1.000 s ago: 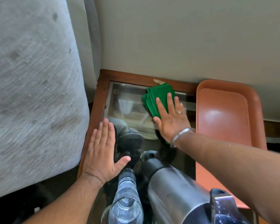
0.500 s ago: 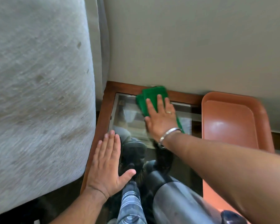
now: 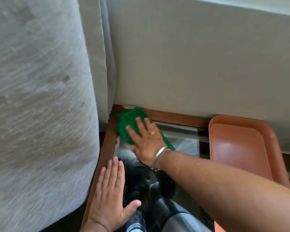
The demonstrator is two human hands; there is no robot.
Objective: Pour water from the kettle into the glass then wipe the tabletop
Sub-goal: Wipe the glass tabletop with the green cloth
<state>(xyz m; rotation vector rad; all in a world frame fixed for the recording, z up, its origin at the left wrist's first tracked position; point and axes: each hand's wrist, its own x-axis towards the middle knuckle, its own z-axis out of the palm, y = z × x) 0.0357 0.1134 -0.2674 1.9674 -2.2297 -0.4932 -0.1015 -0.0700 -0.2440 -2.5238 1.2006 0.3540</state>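
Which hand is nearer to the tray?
Right. The right hand presses the cloth on the glass, left of the tray. The left hand lies flat at the table's left edge, farther away.

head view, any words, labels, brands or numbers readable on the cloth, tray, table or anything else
None can be read.
Green cloth: plain, no label shows.
Orange tray: bare, no marking.
Table frame: no text.
Bottle at the bottom edge: blurred, nothing can be read.
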